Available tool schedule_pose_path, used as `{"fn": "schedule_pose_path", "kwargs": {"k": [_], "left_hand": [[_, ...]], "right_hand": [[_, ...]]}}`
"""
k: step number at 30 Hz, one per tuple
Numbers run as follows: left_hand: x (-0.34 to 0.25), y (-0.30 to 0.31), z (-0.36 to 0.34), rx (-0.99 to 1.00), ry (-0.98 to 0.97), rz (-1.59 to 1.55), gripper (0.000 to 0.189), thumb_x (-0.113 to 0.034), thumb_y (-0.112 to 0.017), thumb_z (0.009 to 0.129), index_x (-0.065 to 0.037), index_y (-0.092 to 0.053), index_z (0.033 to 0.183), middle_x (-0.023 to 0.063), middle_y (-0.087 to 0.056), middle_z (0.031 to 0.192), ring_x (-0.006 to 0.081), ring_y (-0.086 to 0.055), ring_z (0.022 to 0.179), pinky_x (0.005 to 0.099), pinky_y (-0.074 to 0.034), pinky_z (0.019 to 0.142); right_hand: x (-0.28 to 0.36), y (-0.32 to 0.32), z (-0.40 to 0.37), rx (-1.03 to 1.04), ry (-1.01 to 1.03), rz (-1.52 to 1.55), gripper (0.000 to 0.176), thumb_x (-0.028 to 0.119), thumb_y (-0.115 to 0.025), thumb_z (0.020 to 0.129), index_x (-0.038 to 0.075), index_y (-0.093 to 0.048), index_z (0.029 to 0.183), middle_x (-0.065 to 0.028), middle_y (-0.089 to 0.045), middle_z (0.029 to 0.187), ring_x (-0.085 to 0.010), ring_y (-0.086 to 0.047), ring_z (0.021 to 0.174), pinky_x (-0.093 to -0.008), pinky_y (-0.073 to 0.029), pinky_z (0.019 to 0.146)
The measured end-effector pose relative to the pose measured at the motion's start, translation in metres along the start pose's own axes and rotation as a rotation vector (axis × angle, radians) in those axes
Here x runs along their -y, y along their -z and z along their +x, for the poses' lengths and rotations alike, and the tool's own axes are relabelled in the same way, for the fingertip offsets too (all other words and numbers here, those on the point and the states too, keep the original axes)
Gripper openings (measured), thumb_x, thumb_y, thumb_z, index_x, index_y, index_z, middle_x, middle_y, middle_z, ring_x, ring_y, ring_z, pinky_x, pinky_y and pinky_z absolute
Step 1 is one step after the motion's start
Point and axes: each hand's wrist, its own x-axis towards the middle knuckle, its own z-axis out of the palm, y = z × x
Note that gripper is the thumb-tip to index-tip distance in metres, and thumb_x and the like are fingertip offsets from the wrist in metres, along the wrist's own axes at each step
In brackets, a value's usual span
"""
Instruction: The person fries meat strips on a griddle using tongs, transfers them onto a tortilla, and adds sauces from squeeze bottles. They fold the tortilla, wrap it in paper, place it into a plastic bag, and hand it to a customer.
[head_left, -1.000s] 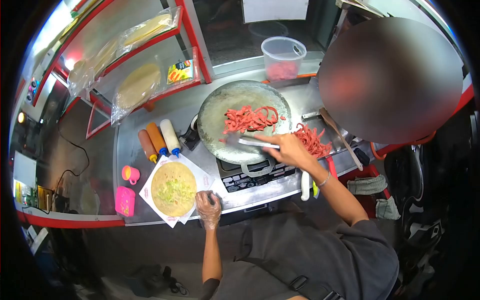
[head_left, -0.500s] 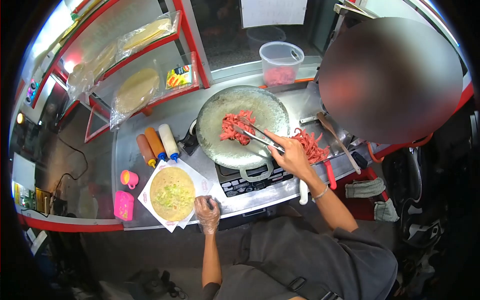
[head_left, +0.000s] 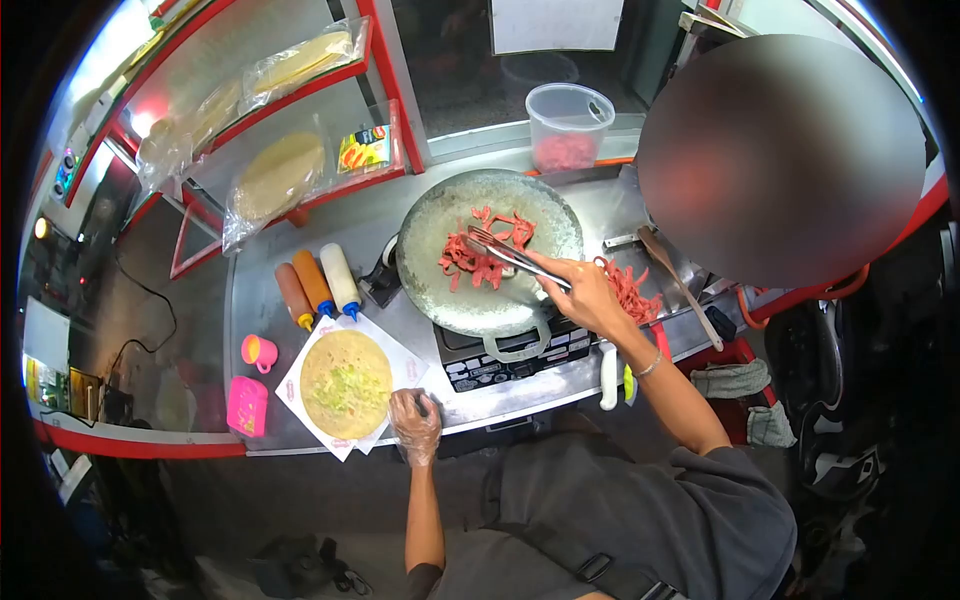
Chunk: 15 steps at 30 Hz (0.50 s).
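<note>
My right hand (head_left: 588,293) grips metal tongs (head_left: 510,255). Their tips are in a heap of red meat strips (head_left: 478,266) on the wide, shallow pan (head_left: 430,215). The strips lie loosely spread near the pan's middle. In a clear plastic glove, my left hand (head_left: 415,425) rests at the counter's front edge, thumb apart from the loosely bent fingers, with nothing visible in it. Beside it a round flatbread (head_left: 322,370) lies on white paper (head_left: 291,385), topped with shredded greens (head_left: 352,388).
The pan sits on a portable stove (head_left: 470,368). More red strips (head_left: 628,290) lie right of it, near a wooden spatula (head_left: 680,285) and a white-handled utensil (head_left: 608,375). Left are sauce bottles (head_left: 340,280), a pink cup (head_left: 260,353) and a pink box (head_left: 247,406). Behind stands a plastic tub (head_left: 568,125).
The tongs have shifted over the meat, and the strips are more spread out on the pan. My right hand has moved slightly. My left hand stays beside the flatbread.
</note>
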Motion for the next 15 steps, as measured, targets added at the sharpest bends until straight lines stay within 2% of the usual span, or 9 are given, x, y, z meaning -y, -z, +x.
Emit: {"fn": "schedule_pose_path", "kwargs": {"k": [1, 3, 5, 7, 8, 9, 11, 12, 15], "left_hand": [[0.000, 0.000, 0.002, 0.000, 0.005, -0.002, 0.011, -0.007, -0.062, 0.092, 0.002, -0.059, 0.098, 0.0221, -0.059, 0.097, 0.0433, -0.060, 0.094, 0.0532, -0.048, 0.085], [0.000, 0.001, 0.002, 0.000, 0.008, -0.003, 0.010, -0.007, -0.062, 0.092, 0.002, -0.059, 0.097, 0.0221, -0.059, 0.097, 0.0433, -0.060, 0.094, 0.0531, -0.048, 0.085], [0.001, 0.000, 0.001, -0.013, 0.003, 0.019, 0.010, -0.004, -0.064, 0.090, 0.000, -0.063, 0.099, 0.0195, -0.062, 0.097, 0.0412, -0.062, 0.094, 0.0519, -0.049, 0.085], [0.000, 0.000, 0.002, -0.015, 0.010, 0.017, 0.010, -0.004, -0.064, 0.090, 0.000, -0.063, 0.099, 0.0195, -0.062, 0.097, 0.0412, -0.062, 0.094, 0.0517, -0.050, 0.085], [0.000, 0.001, 0.002, -0.011, 0.012, 0.016, 0.010, -0.004, -0.064, 0.090, 0.000, -0.063, 0.099, 0.0195, -0.062, 0.097, 0.0411, -0.062, 0.094, 0.0516, -0.050, 0.085], [-0.001, 0.001, 0.005, -0.016, 0.008, 0.017, 0.010, -0.004, -0.064, 0.090, 0.000, -0.063, 0.099, 0.0195, -0.062, 0.097, 0.0411, -0.062, 0.094, 0.0516, -0.050, 0.085], [-0.002, 0.001, 0.003, -0.021, -0.004, 0.020, 0.009, -0.004, -0.064, 0.090, 0.000, -0.063, 0.098, 0.0195, -0.062, 0.097, 0.0410, -0.062, 0.094, 0.0514, -0.050, 0.085], [-0.002, 0.002, 0.003, -0.017, -0.005, 0.020, 0.009, -0.004, -0.064, 0.090, 0.000, -0.063, 0.098, 0.0195, -0.062, 0.097, 0.0410, -0.062, 0.094, 0.0514, -0.050, 0.085], [-0.001, 0.000, 0.003, -0.019, -0.006, 0.032, 0.010, -0.005, -0.065, 0.089, 0.000, -0.063, 0.098, 0.0194, -0.062, 0.097, 0.0411, -0.062, 0.094, 0.0516, -0.050, 0.084]], "right_hand": [[-0.004, 0.003, -0.002, 0.002, 0.000, -0.001, 0.048, 0.024, -0.069, 0.098, 0.022, -0.066, 0.146, -0.0230, -0.075, 0.100, -0.0417, -0.072, 0.093, -0.0499, -0.057, 0.084], [-0.019, 0.012, -0.008, 0.147, -0.049, -0.014, 0.046, 0.022, -0.069, 0.099, 0.022, -0.068, 0.144, -0.0230, -0.077, 0.104, -0.0409, -0.073, 0.092, -0.0475, -0.058, 0.083], [-0.034, 0.021, -0.006, 0.092, -0.125, 0.030, 0.040, 0.022, -0.071, 0.097, 0.017, -0.073, 0.137, -0.0245, -0.077, 0.107, -0.0407, -0.075, 0.091, -0.0435, -0.058, 0.082], [-0.018, 0.043, -0.005, -0.002, -0.213, 0.084, 0.043, 0.015, -0.070, 0.096, 0.011, -0.071, 0.138, -0.0272, -0.075, 0.106, -0.0395, -0.075, 0.084, -0.0394, -0.057, 0.079], [-0.019, 0.043, -0.009, -0.168, -0.078, 0.044, 0.043, 0.014, -0.070, 0.095, 0.009, -0.071, 0.137, -0.0273, -0.075, 0.105, -0.0406, -0.074, 0.087, -0.0419, -0.057, 0.079], [-0.020, 0.043, -0.010, -0.172, -0.073, 0.046, 0.043, 0.014, -0.070, 0.095, 0.009, -0.071, 0.137, -0.0273, -0.075, 0.105, -0.0406, -0.074, 0.087, -0.0419, -0.057, 0.079], [-0.026, 0.038, -0.018, -0.130, -0.181, -0.239, 0.044, 0.021, -0.073, 0.095, 0.015, -0.072, 0.138, -0.0250, -0.074, 0.095, -0.0408, -0.072, 0.084, -0.0479, -0.056, 0.077], [-0.026, 0.033, -0.018, -0.050, -0.089, -0.231, 0.046, 0.020, -0.073, 0.095, 0.017, -0.071, 0.141, -0.0226, -0.071, 0.086, -0.0415, -0.070, 0.082, -0.0492, -0.055, 0.076], [-0.011, 0.031, -0.027, 0.060, -0.052, -0.131, 0.047, 0.019, -0.071, 0.096, 0.022, -0.069, 0.143, -0.0214, -0.071, 0.087, -0.0414, -0.068, 0.081, -0.0494, -0.053, 0.076]]}}
